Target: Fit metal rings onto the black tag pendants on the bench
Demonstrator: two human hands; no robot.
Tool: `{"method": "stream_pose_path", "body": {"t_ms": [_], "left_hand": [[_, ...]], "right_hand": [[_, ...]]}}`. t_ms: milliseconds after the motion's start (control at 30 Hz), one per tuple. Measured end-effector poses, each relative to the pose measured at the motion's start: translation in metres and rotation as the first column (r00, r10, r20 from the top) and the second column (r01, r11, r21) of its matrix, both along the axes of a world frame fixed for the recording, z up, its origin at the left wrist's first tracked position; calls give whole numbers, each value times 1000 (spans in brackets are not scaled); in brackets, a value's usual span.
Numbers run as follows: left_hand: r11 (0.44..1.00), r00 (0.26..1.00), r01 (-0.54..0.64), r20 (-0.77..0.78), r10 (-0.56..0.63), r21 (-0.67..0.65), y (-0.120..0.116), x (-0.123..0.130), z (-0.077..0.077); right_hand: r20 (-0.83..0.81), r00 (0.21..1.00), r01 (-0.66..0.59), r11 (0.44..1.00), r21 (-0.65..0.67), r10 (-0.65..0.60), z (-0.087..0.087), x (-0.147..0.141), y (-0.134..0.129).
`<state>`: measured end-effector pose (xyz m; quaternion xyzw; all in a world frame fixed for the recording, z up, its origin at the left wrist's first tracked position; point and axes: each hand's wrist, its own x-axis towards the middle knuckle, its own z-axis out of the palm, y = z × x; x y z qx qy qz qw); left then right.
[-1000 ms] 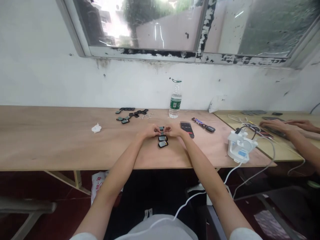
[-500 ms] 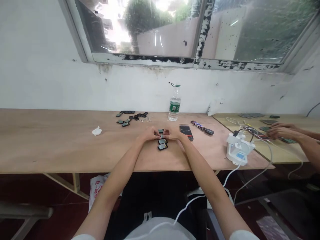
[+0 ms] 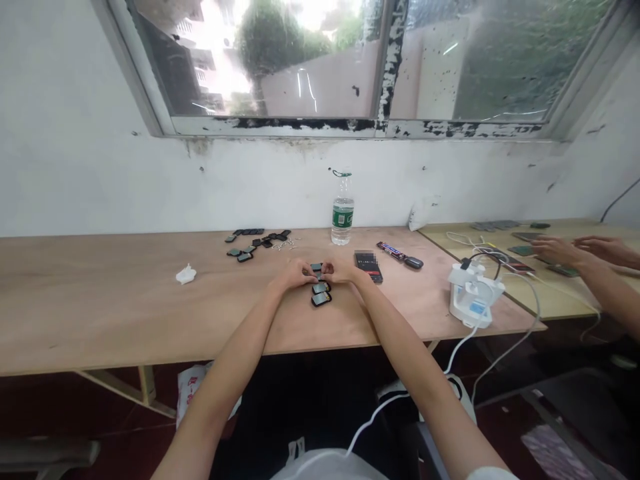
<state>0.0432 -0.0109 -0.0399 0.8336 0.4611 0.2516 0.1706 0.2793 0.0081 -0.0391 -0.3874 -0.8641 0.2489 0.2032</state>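
Note:
My left hand (image 3: pixel 299 274) and my right hand (image 3: pixel 339 271) meet over the wooden table with fingertips pinched. Between them is a small dark piece with a grey face (image 3: pixel 320 275), largely hidden by the fingers. Just beyond the fingertips lies a similar piece (image 3: pixel 316 267). Two more black-rimmed pieces with grey faces, an upper one (image 3: pixel 321 288) and a lower one (image 3: pixel 321 299), lie in a column on the near side of my hands.
Farther left lie several dark pieces (image 3: pixel 245 253) and small white bits (image 3: pixel 286 245). Around the table are crumpled tissue (image 3: pixel 186 274), a water bottle (image 3: pixel 343 217), a phone (image 3: pixel 369 267), a chocolate bar (image 3: pixel 391 250), a key fob (image 3: pixel 413 263) and a power strip (image 3: pixel 473 297). A co-worker's hands (image 3: pixel 560 251) are at right.
The whole view has shifted slightly. My hands stay pinched together over the same spot. The co-worker's hands have moved apart.

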Motion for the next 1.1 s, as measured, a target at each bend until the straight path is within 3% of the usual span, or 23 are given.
{"method": "stream_pose_path", "body": {"t_ms": [233,800,1100], "left_hand": [[998,997,61,38,-60,-25,7,-4,-5],[997,998,58,26,-56,-56,-1,-2,2],[998,999,46,-4,-46,-46,3,-2,0]], "right_hand": [[130,991,-6,1000,23,2,7,-1,-2],[30,1000,8,1000,-7,-8,0,1,2],[32,999,32,998,56,-34,2,1,1]]}}
